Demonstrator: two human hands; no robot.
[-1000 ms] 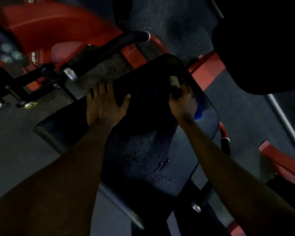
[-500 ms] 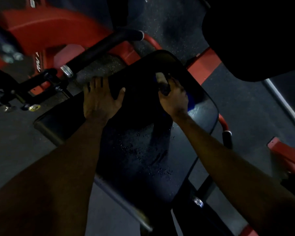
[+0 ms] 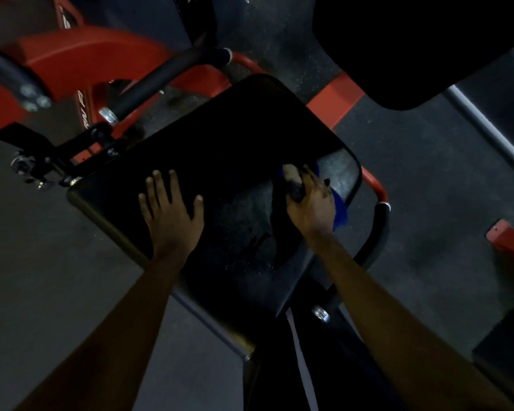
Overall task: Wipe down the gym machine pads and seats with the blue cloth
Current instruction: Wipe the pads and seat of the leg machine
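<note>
Drops of water point(image 3: 251, 212) dot the wide black padded seat point(image 3: 220, 137). Pressing flat, fingers apart, the left hand point(image 3: 172, 215) could slip there. The right hand point(image 3: 309, 203) clutches the blue cloth point(image 3: 340, 215) near the seat's right edge.

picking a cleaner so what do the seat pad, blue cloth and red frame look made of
Seat pad: likely vinyl or faux leather over padding; smooth black skin, dull sheen, droplets sitting on it.
Blue cloth: soft fabric, possibly microfibre; it bunches in folds.
Red frame: apparently painted metal; hard, glossy curve.
</note>
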